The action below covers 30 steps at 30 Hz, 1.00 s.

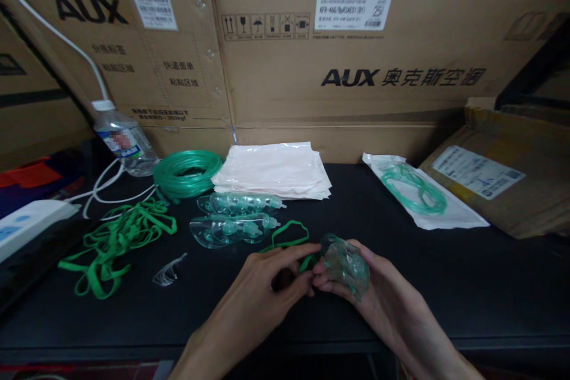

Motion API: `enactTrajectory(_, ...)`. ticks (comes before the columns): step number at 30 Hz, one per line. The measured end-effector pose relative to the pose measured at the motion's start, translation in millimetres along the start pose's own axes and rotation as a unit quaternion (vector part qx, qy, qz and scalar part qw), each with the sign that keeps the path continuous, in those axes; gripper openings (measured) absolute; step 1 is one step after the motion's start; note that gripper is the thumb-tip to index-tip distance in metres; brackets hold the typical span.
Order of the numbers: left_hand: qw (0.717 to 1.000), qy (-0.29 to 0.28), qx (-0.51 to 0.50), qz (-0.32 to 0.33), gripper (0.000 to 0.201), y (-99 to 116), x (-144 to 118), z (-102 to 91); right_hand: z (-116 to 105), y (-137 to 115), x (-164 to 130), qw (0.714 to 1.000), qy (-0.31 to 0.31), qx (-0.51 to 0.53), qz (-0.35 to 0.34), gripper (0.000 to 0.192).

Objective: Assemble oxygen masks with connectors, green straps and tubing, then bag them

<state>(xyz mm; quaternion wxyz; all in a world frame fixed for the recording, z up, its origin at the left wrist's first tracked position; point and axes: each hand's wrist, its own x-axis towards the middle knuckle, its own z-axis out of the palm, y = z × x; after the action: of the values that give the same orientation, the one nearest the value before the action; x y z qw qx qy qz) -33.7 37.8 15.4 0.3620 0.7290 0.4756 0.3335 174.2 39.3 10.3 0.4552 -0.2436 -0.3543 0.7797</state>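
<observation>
Two hands meet at the near middle of the black table (pixel 445 285). On the left, the left hand (pixel 267 285) pinches the end of a green elastic strap (pixel 289 234). On the right, the right hand (pixel 378 285) is closed around a clear green mask (pixel 345 261). I think the strap end should stay flat and taut at the mask edge. The mask's long axis runs far-left to near-right, its narrow end pointing far-left.
</observation>
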Motion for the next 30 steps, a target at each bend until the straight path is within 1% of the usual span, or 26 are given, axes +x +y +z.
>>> enactTrajectory(2, 1.000, -0.005, -0.002, 0.009, 0.033, 0.7, -0.1, -0.1, 0.1, -0.5, -0.1, 1.000, 0.003, 0.005, 0.001, 0.033)
enactTrajectory(6, 1.000, -0.005, -0.010, 0.003, 0.018, 2.4, 3.0, -1.1, 1.1, -1.6, 2.1, 1.000, 0.007, 0.019, 0.003, 0.033)
enactTrajectory(8, 1.000, -0.006, -0.021, 0.009, 0.014, 2.3, 4.8, -1.3, 1.5, -1.6, 3.3, 1.000, 0.007, 0.022, 0.005, 0.034)
enactTrajectory(11, 1.000, 0.008, -0.006, 0.000, 0.012, 1.2, 5.4, -1.4, 1.3, -0.9, 4.5, 1.000, 0.015, 0.014, 0.003, 0.034)
enactTrajectory(14, 0.999, 0.039, 0.015, -0.022, 0.013, 0.3, 4.4, -2.2, 0.1, 0.3, 5.7, 1.000, 0.026, -0.002, -0.004, 0.034)
enactTrajectory(16, 0.999, 0.052, 0.002, -0.012, 0.014, -0.1, 4.1, -3.0, -0.9, 1.3, 6.6, 0.999, 0.031, -0.011, -0.011, 0.034)
enactTrajectory(19, 0.998, 0.056, -0.029, 0.022, 0.019, -0.8, 4.4, -3.9, -2.4, 2.9, 7.3, 0.999, 0.034, -0.017, -0.016, 0.036)
enactTrajectory(23, 0.995, 0.066, -0.057, 0.045, 0.015, -2.6, 5.3, -3.6, -3.7, 4.2, 6.6, 0.999, 0.032, -0.018, -0.009, 0.037)
enactTrajectory(27, 0.993, 0.078, -0.060, 0.067, 0.016, -3.9, 5.5, -2.5, -4.1, 4.5, 6.1, 0.999, 0.028, -0.016, -0.006, 0.035)
enactTrajectory(30, 0.992, 0.086, -0.056, 0.070, 0.012, -3.7, 5.4, -2.0, -4.1, 4.5, 6.5, 0.999, 0.029, -0.012, -0.001, 0.034)
